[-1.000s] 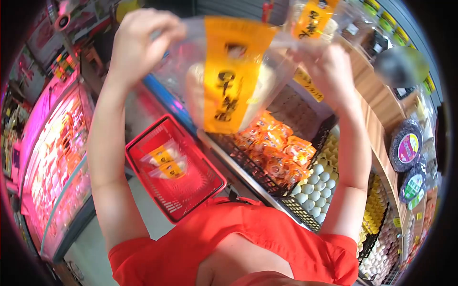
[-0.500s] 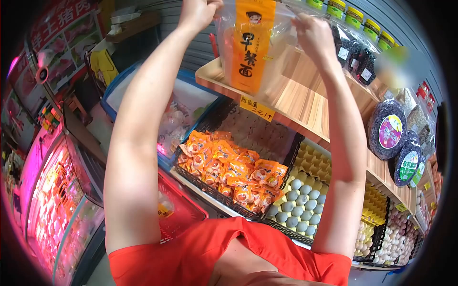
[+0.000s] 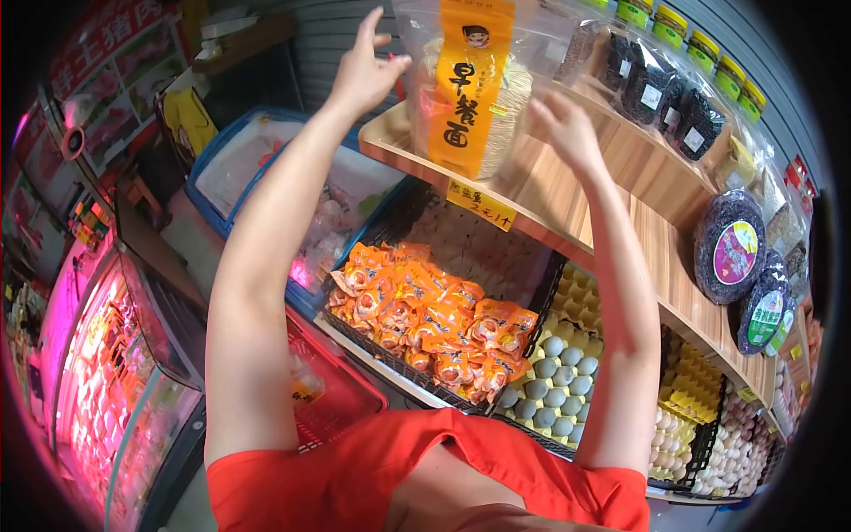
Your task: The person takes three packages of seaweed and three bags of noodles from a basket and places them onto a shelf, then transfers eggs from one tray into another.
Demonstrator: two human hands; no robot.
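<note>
A clear bag of noodles [image 3: 510, 106] with an orange label stands upright on the wooden shelf [image 3: 567, 204]. To the bag's left is my left hand [image 3: 368, 75], its fingers apart and nothing in them. My right hand [image 3: 572, 133] is just right of the bag's side, fingers loosely bent and slightly blurred, also holding nothing. A narrow gap shows between each hand and the bag. Below the shelf edge, under a yellow price tag [image 3: 481, 206], a black crate holds orange snack packets [image 3: 434, 310].
Jars with yellow lids [image 3: 669, 25] and bags of dark grain [image 3: 651, 89] line the shelf's back. Oval purple packs [image 3: 729, 246] sit at its right. Lower down are egg trays [image 3: 558, 381], a red basket [image 3: 341, 408] and a blue-rimmed freezer [image 3: 217, 173].
Both hands have let go of the bag's top corners. The left hand has opened beside it, and the right has dropped lower. Noodles inside the bag now show clearly.
</note>
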